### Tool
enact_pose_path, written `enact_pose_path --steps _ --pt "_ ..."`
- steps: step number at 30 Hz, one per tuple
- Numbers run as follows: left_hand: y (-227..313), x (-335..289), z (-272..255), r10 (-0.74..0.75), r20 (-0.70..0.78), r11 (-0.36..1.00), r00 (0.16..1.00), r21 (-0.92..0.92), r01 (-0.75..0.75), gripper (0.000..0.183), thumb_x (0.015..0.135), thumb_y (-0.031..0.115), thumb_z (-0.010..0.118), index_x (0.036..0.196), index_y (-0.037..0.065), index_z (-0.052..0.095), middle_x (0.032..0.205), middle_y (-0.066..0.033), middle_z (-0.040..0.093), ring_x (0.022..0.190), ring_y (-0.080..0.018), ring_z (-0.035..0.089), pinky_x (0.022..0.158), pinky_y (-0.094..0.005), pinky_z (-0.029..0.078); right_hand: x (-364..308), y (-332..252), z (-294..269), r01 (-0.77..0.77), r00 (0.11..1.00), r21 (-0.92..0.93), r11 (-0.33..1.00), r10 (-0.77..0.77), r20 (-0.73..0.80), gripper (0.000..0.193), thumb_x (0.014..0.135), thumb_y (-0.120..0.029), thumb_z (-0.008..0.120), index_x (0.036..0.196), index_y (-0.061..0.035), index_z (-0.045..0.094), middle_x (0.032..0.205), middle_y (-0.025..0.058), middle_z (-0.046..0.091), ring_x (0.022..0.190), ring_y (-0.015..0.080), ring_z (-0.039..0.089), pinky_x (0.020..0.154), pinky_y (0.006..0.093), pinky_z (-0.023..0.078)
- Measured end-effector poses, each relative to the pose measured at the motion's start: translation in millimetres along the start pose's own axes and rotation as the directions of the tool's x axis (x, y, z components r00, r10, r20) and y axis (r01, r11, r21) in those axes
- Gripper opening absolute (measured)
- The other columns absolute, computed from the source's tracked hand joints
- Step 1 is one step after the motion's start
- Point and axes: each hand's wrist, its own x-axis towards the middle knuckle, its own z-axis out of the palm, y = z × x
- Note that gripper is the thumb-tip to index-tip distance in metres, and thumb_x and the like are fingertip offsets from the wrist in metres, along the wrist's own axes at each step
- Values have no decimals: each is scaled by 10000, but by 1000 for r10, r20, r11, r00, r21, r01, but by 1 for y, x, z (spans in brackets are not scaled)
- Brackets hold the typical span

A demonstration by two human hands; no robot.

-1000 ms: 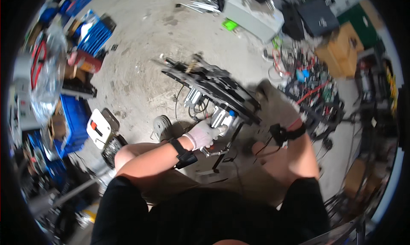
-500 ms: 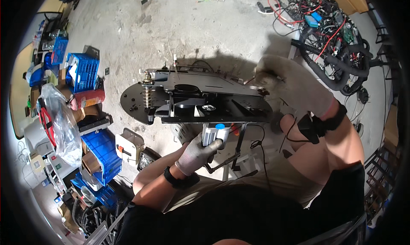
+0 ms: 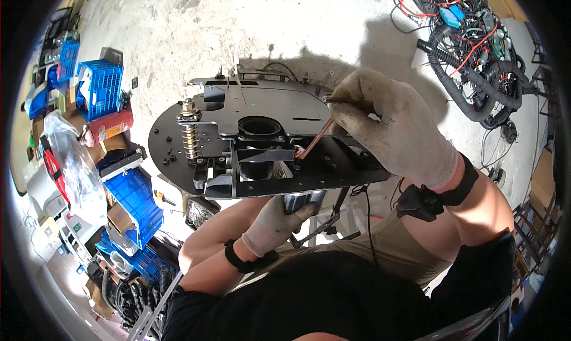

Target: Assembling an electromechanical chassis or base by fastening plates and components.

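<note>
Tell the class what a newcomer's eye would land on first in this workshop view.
The black metal chassis plate fills the centre, with a coil spring on a bolt at its left edge. The gloved right hand pokes a thin copper-coloured tool into its opening, while the gloved left hand grips a grey cylinder beneath. Blue crates sit at left, tangled cables upper right.

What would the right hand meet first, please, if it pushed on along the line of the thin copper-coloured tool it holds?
Probably the inner black metal frame of the round black chassis: the right hand angles the thin copper-coloured tool down-left into that opening, though depth is unclear.
</note>
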Motion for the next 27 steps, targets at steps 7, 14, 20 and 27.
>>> enact_pose_path --steps 7,14,20,27 --pt "-10 0 -1 23 -23 999 999 38 -23 265 1011 248 710 1091 3 649 793 8 646 684 -71 604 577 -254 510 9 1 1 -132 989 46 990 129 74 192 999 -205 653 1011 -17 688 796 93 688 737 184 694 711 336 555" --pt "-2 -2 2 14 -28 1000 1000 -12 -14 275 1026 237 690 1144 0 616 792 7 641 666 -66 603 565 -242 509 25 1 4 -145 984 80 986 135 112 295 976 -267 698 889 14 688 729 115 673 708 202 678 720 356 537" --pt "-8 2 2 10 -17 999 1000 -50 -11 267 1040 238 672 1152 8 594 793 13 633 638 -53 593 543 -232 502 25 2 11 -46 996 -133 990 55 70 243 949 -220 712 858 6 710 742 127 685 696 237 674 727 372 543" --pt "-11 3 4 64 -44 997 997 -37 -66 285 1042 264 670 1161 19 589 788 22 620 628 -51 580 540 -231 501 23 19 11 3 991 193 981 -29 132 258 969 -229 677 883 11 717 807 160 710 731 234 701 753 367 556"
